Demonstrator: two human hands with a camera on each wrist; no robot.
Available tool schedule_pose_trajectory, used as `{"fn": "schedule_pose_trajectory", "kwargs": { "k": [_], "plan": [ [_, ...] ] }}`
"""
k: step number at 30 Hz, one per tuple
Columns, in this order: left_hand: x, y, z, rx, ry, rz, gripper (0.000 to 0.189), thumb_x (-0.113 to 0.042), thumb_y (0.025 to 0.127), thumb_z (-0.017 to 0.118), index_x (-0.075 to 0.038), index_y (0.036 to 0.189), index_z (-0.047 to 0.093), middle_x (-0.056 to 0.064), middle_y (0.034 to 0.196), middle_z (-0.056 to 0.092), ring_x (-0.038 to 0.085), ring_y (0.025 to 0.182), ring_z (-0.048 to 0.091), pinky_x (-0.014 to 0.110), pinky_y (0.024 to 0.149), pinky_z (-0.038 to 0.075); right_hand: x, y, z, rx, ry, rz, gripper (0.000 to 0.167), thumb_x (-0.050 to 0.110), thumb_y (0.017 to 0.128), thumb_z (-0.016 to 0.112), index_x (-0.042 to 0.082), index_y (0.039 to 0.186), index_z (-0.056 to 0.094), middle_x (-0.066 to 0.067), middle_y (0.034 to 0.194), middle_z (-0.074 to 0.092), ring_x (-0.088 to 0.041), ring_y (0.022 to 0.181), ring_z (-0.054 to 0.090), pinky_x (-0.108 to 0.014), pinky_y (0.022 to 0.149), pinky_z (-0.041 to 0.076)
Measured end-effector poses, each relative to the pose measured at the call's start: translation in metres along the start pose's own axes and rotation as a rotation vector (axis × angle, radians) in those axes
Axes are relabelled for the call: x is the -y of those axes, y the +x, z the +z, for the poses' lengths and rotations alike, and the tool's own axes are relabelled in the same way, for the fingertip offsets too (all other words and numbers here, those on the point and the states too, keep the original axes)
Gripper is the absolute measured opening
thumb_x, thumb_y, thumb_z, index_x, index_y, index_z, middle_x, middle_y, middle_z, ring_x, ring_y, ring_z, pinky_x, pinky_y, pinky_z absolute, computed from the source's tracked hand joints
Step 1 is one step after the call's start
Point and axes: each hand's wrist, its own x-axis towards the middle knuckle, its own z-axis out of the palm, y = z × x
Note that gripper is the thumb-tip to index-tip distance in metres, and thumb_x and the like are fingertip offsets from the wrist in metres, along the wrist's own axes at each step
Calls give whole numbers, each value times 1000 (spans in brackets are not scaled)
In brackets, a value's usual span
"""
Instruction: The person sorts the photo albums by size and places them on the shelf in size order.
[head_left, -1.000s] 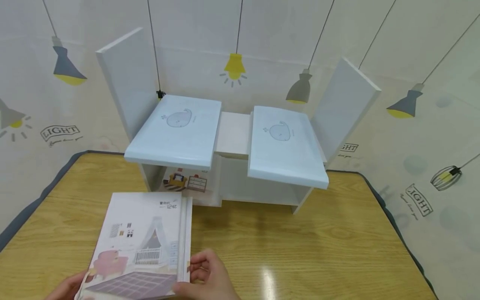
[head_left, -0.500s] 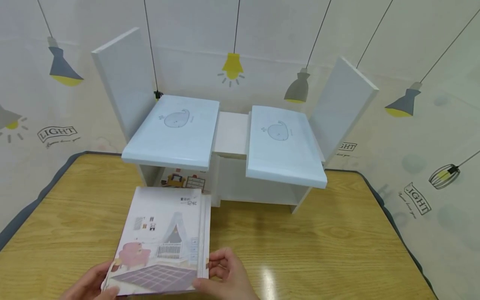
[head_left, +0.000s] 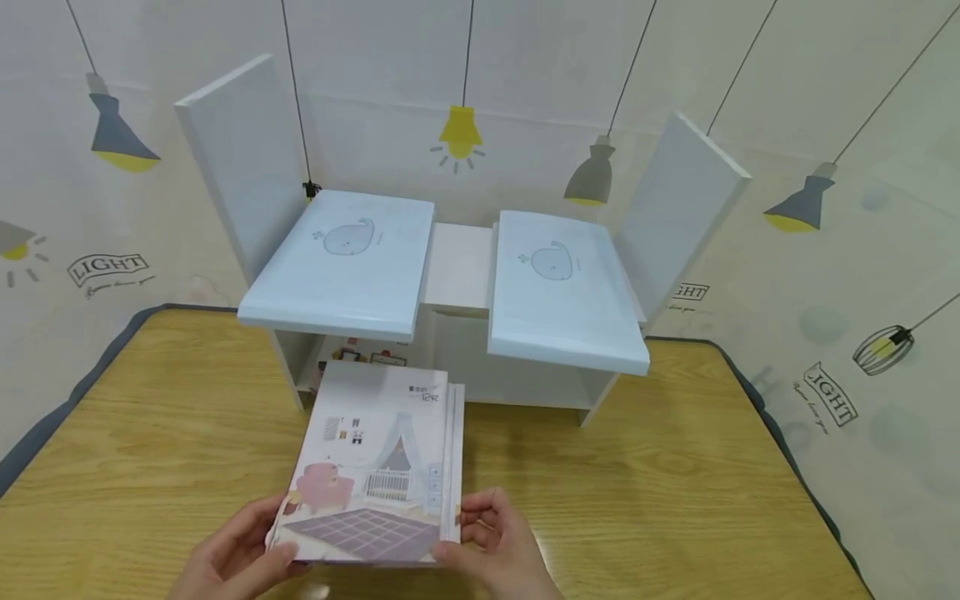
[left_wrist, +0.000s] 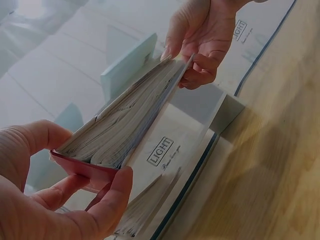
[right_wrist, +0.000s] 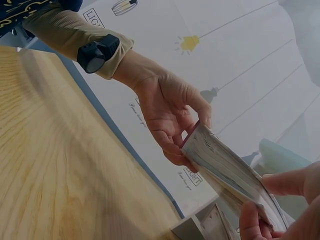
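Note:
Both hands hold a thick book (head_left: 360,442) level above the front of the table. Its cover shows a pink armchair, a white crib under a canopy and a purple checked rug. My left hand (head_left: 243,550) grips the lower left corner, thumb on top and fingers below. At the lower right edge my right hand (head_left: 498,537) pinches the covers between thumb and curled fingers. In the left wrist view the wavy page edges (left_wrist: 125,117) and a red spine (left_wrist: 87,170) show. Behind it, a second picture cover (head_left: 387,359) lies in the shelf's left compartment, mostly hidden.
A white shelf (head_left: 461,283) stands at the back of the wooden table (head_left: 637,500), with tall side panels. Two light-blue boards with whale drawings, left (head_left: 337,275) and right (head_left: 562,292), overhang its front. A lamp-print cloth (head_left: 525,125) hangs behind.
Both hands have carried the book to the right and slightly away from me, to in front of the left compartment. It covers more of the cover inside. The left hand shows more.

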Motion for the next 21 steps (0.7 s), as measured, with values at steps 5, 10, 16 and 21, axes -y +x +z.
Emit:
{"fn": "schedule_pose_trajectory", "kwargs": {
  "k": [5, 10, 16, 21],
  "plan": [
    [-15, 8, 20, -32, 77, -99, 50, 0, 85, 64, 7, 130, 45, 15, 112, 59, 21, 89, 62, 37, 74, 56, 3, -1, -11, -48, -24, -11, 51, 1, 77, 74, -9, 113, 40, -8, 101, 51, -15, 86, 54, -21, 75, 50],
    [-21, 14, 31, 73, 52, -51, 52, 1, 88, 60, 10, 134, 38, 12, 116, 58, 18, 95, 61, 36, 77, 55, 7, -3, -22, -95, -49, 12, 52, 3, 78, 74, -7, 115, 40, -8, 102, 51, -17, 87, 54, -23, 74, 51],
    [-22, 23, 44, 162, 22, 42, 49, 3, 88, 59, 9, 133, 40, 8, 116, 57, 16, 97, 61, 36, 77, 55, 7, -3, -33, -141, -46, -12, 49, -1, 79, 70, -9, 115, 39, -7, 101, 50, -15, 86, 54, -22, 71, 51],
    [-20, 32, 55, 271, -32, 165, 44, 7, 89, 55, 13, 130, 41, 7, 112, 58, 16, 96, 61, 36, 77, 55, 9, -4, -42, -188, -42, -10, 50, -2, 79, 71, -11, 116, 38, -7, 101, 51, -15, 86, 54, -21, 70, 50]
  ]
}}
